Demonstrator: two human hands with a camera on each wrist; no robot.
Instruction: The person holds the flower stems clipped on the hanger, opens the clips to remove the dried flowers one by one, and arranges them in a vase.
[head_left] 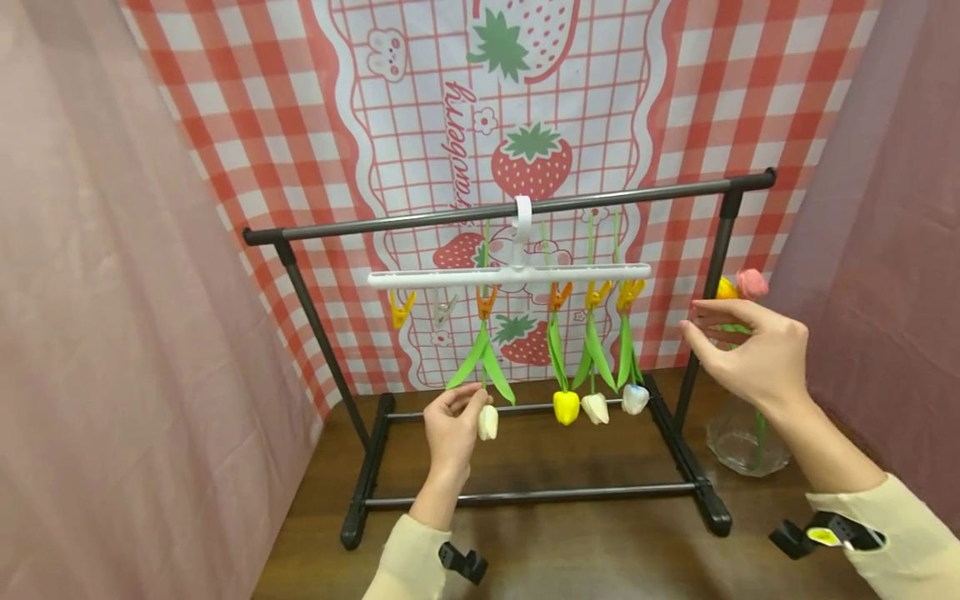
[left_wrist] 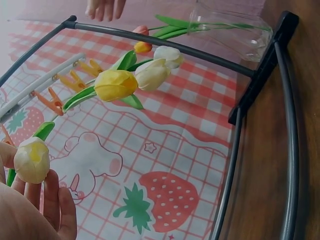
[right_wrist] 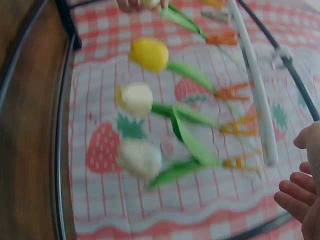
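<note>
My left hand [head_left: 452, 429] pinches a white tulip [head_left: 488, 422] by its stem, just above the downturned bloom. An orange clip [head_left: 486, 302] on the white hanger [head_left: 442, 277] grips that stem higher up. To its right a yellow tulip [head_left: 566, 407], a cream tulip [head_left: 596, 408] and a white-blue tulip [head_left: 635, 398] hang head down from other clips. Beside the rack's right post, my right hand [head_left: 765, 354] is raised with nothing in it; its fingers look loosely bent in the right wrist view. In the left wrist view the held bloom [left_wrist: 32, 161] hides part of the fingers.
The hanger hooks over a dark metal rack [head_left: 637, 197] on a brown wooden table [head_left: 570, 550]. A yellow clip [head_left: 402, 310] and a grey clip [head_left: 444, 308] hang at left without flowers. Behind my right hand stands a glass vase [head_left: 738, 446] with a pink flower [head_left: 752, 283].
</note>
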